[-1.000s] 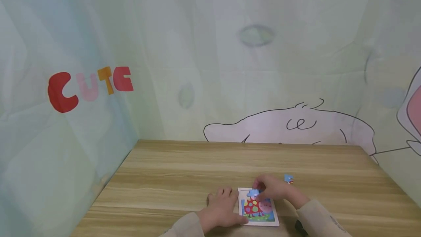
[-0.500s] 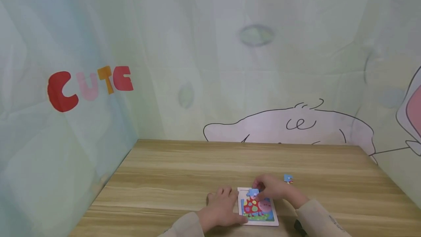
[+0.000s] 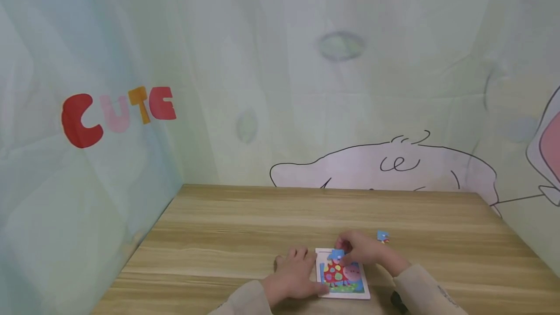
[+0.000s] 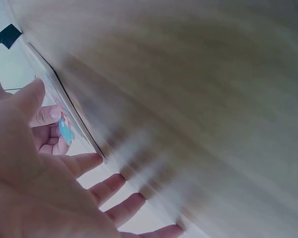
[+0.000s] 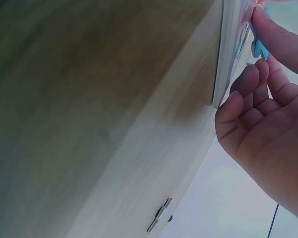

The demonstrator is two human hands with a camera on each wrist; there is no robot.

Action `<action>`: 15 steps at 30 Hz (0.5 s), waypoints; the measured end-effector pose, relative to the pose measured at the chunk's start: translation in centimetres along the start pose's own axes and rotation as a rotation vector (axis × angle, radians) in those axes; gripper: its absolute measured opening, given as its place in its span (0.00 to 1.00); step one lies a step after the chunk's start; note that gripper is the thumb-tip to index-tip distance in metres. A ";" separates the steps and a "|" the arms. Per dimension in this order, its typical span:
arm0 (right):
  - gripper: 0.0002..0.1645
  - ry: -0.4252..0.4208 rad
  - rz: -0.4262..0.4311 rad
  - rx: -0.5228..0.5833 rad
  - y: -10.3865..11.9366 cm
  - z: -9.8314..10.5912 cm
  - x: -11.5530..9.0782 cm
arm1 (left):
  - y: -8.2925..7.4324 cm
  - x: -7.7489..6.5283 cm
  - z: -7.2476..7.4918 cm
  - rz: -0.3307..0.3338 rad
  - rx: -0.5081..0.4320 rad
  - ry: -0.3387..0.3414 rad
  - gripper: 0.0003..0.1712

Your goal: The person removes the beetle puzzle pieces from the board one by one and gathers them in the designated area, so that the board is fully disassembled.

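A puzzle board (image 3: pixel 350 297) with a white rim lies flat on the table, showing a pink-faced figure with a red, spotted body. My right hand (image 3: pixel 365 248) reaches over its top edge and pinches a blue puzzle piece (image 3: pixel 337 255) between thumb and fingers. That piece (image 4: pixel 65 131) looks tilted against the board in the left wrist view; whether it lies flush I cannot tell. To the board's left, my left hand (image 3: pixel 294 276) rests with fingers spread, its thumb on the lower left corner. The right fingers partly cover the board's upper right.
Beyond my right hand, a loose blue puzzle piece (image 3: pixel 383 236) lies on the wooden table (image 3: pixel 227 237). A small dark object (image 3: pixel 398 301) shows beside the right sleeve. Printed cloth walls (image 3: pixel 245 86) stand behind the table and to its left.
Both hands stay almost in place. The blue piece under my right fingers has shifted or turned very slightly. The head view has tipped a little.
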State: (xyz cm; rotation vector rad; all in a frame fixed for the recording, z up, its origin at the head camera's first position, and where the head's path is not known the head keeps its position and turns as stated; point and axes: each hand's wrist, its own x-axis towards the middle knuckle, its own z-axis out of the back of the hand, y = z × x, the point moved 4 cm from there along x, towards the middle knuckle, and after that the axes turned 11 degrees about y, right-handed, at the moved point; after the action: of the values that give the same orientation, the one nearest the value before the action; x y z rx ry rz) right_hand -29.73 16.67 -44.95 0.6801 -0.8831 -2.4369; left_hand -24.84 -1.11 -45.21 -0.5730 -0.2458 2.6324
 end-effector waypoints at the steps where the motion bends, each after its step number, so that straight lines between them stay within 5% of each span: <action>1: 0.13 0.001 -0.004 -0.002 0.0 0.0 0.0 | 0.0 0.0 0.0 0.000 -0.002 -0.004 0.50; 15: 0.13 0.010 0.015 -0.001 0.3 0.0 0.0 | -0.3 0.3 0.0 0.029 0.011 -0.023 0.42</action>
State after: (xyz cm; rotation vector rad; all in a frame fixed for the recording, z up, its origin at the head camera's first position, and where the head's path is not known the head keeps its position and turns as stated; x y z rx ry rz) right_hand -29.70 16.48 -44.79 0.6830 -0.8801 -2.4185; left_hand -24.93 -0.71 -45.21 -0.5472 -0.2308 2.6678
